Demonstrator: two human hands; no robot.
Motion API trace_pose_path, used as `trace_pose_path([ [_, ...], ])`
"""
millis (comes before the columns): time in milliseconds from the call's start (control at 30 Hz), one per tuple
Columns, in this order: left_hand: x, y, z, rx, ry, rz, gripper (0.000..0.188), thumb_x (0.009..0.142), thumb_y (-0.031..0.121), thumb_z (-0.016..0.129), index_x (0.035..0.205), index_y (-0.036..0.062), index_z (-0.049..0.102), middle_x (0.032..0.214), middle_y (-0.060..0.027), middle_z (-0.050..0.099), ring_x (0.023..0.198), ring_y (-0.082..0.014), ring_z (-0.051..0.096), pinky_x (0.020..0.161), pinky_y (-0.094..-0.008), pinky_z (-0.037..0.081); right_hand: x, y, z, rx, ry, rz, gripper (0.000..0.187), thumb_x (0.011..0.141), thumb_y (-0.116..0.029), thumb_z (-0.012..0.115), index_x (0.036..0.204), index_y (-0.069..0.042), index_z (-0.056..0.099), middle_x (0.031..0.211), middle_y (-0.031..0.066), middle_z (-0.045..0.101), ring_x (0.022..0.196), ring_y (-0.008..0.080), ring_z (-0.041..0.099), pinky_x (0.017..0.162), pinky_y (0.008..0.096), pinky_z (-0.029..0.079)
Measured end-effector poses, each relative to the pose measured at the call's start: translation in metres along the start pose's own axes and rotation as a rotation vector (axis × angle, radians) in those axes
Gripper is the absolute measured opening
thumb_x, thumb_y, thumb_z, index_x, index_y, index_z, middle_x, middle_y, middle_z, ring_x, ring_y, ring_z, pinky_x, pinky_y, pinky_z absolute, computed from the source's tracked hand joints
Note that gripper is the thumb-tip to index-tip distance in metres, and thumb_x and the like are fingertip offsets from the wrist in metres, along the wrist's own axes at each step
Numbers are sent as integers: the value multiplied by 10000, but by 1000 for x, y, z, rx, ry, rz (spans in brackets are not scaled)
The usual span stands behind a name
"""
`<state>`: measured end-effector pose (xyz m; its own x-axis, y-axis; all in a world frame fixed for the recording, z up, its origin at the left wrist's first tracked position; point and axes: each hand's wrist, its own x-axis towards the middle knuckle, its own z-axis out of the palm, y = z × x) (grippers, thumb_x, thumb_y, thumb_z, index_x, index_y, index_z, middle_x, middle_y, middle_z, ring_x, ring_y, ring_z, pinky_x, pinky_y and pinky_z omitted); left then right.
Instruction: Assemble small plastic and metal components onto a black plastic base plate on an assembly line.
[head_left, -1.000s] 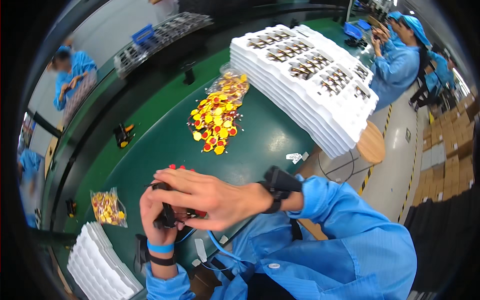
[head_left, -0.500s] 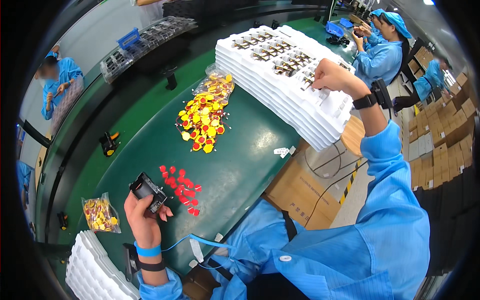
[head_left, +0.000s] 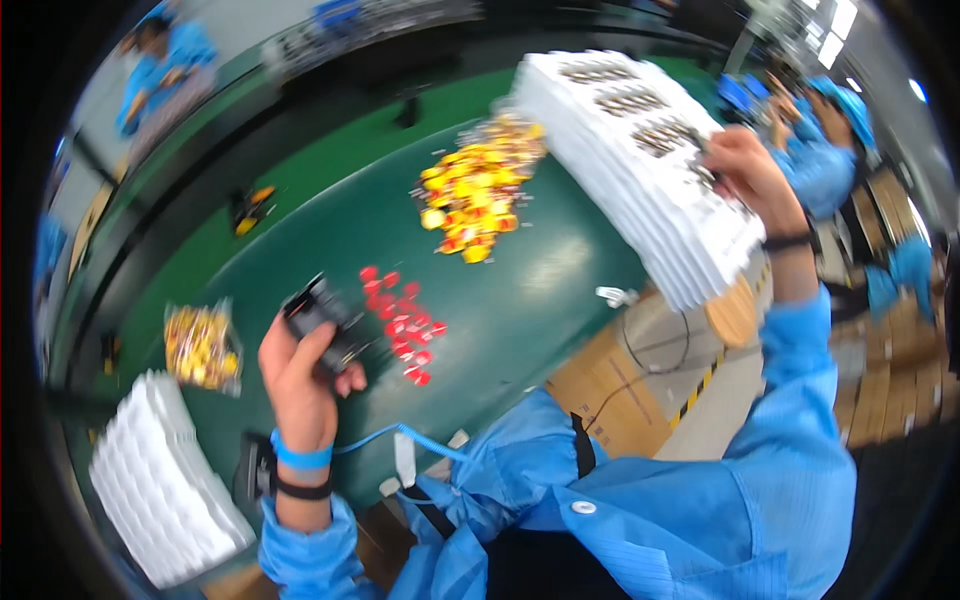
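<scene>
My left hand is wrapped round a black plastic housing, held just above the green table. Over the stacked white foam trays at the far right is my right hand, its fingers pinched together. Blur hides what they grip; something small and dark shows at the fingertips. Rows of small metallic parts lie in the top tray. Loose red discs are scattered right of the housing. Farther back lies a heap of yellow and red pieces, spilling from a clear bag.
A clear bag of yellow pieces lies at the table's left, near another white tray stack. A blue coiled cord runs from my left wristband. Right of the table stand a cardboard box and round stool. Co-workers sit beyond.
My view has swung, so the table and trays appear shifted right. My right hand remains at the tray, fingers still pinched. The left hand keeps hold of the black housing.
</scene>
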<state>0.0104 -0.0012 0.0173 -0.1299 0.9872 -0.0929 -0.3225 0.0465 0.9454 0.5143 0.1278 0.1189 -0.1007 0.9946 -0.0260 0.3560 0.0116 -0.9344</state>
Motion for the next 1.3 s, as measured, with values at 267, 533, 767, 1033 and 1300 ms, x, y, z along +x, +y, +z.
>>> trace_pose_path([
  [267,4,-17,-5,188,24,99,179,896,85,672,995,31,532,710,-24,606,492,-84,565,391,-209,398,-79,-37,244,128,-37,-353,104,837,-48,714,780,15,653,637,51,627,503,94,573,466,202,408],
  [533,4,-20,-5,428,127,266,199,902,118,693,895,27,517,681,28,527,548,-13,456,455,-205,351,-40,-42,334,-102,-318,-671,149,844,-28,708,745,10,604,568,28,568,456,62,502,425,247,340],
  [767,0,-12,-5,508,137,243,192,904,103,687,887,19,515,682,28,513,580,1,436,473,-210,332,-24,-32,343,-103,-392,-619,183,853,-39,697,732,19,572,538,51,556,435,91,516,419,255,361],
  [1033,3,-16,-3,416,204,337,189,906,107,686,862,14,527,668,41,497,575,-5,412,472,-222,305,-11,-36,352,-75,-467,-638,207,865,-64,690,715,31,582,516,56,542,438,98,505,425,267,356],
  [1300,2,-12,-3,422,238,278,172,910,92,676,861,17,529,650,53,483,571,-3,405,475,-221,303,-1,-31,356,16,-555,-553,210,873,-82,691,726,34,597,514,36,532,462,75,501,430,269,352],
])
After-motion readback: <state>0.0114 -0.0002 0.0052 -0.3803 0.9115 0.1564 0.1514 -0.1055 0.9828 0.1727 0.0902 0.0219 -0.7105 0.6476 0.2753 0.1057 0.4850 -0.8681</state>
